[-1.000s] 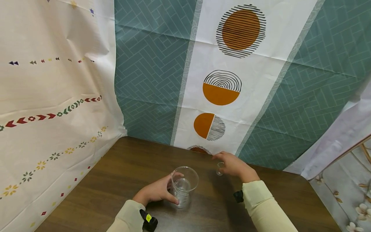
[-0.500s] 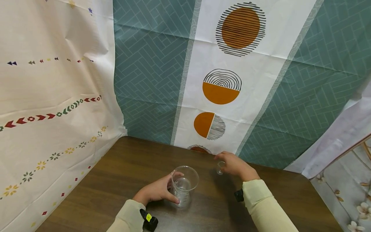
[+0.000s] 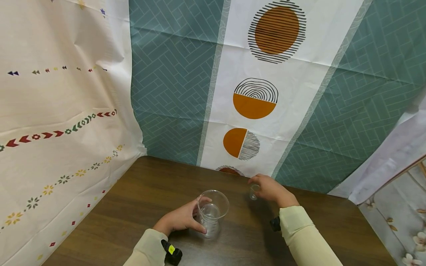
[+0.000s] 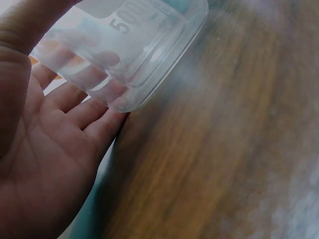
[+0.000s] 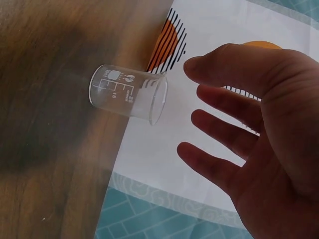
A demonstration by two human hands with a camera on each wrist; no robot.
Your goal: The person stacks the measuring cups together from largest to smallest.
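Observation:
In the head view a large clear beaker [image 3: 213, 217] stands upright on the wooden table. My left hand [image 3: 181, 218] holds it from the left, thumb at the front and fingers round the far side. Its printed 500 mark shows on the wall of the large beaker [image 4: 142, 37] in the left wrist view. Farther back to the right, my right hand [image 3: 270, 190] hovers over a small glass beaker [image 3: 253, 195]. The right wrist view shows white markings on this small beaker [image 5: 117, 94]; the right hand [image 5: 249, 119] is spread above its rim, fingertips apart from the glass.
A wooden table [image 3: 159, 184] carries both beakers. Behind it hangs a teal and white cloth [image 3: 173, 92] with orange circles. A cream patterned cloth [image 3: 66, 103] borders the left side, and a pale floral cloth [image 3: 392, 218] the right.
The right hand has shifted very slightly to the right above the small beaker. The left hand keeps its hold on the large beaker.

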